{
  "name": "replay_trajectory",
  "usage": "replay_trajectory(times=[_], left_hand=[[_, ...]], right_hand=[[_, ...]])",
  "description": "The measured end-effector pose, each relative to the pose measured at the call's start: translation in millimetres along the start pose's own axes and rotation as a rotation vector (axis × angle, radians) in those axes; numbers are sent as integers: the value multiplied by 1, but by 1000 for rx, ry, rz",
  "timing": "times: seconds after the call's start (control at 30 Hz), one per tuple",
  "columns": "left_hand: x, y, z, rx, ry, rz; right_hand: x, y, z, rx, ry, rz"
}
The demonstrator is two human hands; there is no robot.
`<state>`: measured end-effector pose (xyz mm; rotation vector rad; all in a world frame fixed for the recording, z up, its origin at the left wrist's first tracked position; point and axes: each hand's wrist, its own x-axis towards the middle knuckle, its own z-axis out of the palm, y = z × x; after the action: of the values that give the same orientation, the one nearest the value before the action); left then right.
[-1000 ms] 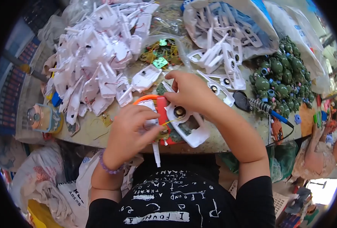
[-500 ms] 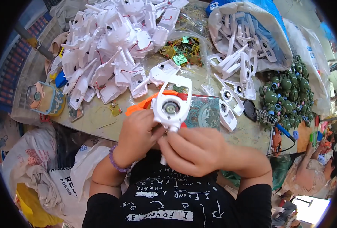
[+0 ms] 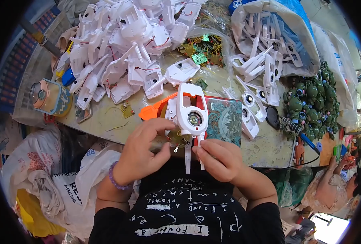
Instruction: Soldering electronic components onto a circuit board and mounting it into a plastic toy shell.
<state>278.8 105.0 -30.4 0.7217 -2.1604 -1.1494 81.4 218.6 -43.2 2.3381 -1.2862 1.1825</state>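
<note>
1. Pinching the thin handle of a white frame, the right hand has its thumb and fingers pressed together.
2. That grip is at the low end, near the black shirt, so most of the frame sticks out past the fingertips. Maybe it is held there to leave the round part uncovered.
3. Just left of the frame is the left hand, its thumb and pointing finger spread apart. A little board is near that gap. Things overlap here, so I cannot tell if a hidden finger touches it.
4. A white shell is right beside the frame, with an orange thing past it. On the other side is a flat box with a picture on top.
5. Farther out are a white pile, an open bag of white parts and many green toys, perhaps put there for easy reach.
</note>
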Motion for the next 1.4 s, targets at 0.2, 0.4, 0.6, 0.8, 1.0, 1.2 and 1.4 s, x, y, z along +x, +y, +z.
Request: replay_trajectory(times=[0.2,0.4,0.6,0.8,1.0,1.2,1.4], left_hand=[[5,-14,-10,264,-186,302],[6,-15,-7,304,-158,370],[13,-9,-6,318,-158,387],[8,-2,7,392,-109,331],[4,7,14,461,-91,290],[2,14,7,507,-124,222],[0,13,6,529,-140,196]], right_hand=[[-7,1,-2,24,65,86],[-4,-1,-4,60,77,149],[1,1,-6,50,73,154],[2,3,-5,63,87,169],[2,3,-6,102,74,133],[0,4,-4,137,51,111],[-2,3,0,146,105,37]])
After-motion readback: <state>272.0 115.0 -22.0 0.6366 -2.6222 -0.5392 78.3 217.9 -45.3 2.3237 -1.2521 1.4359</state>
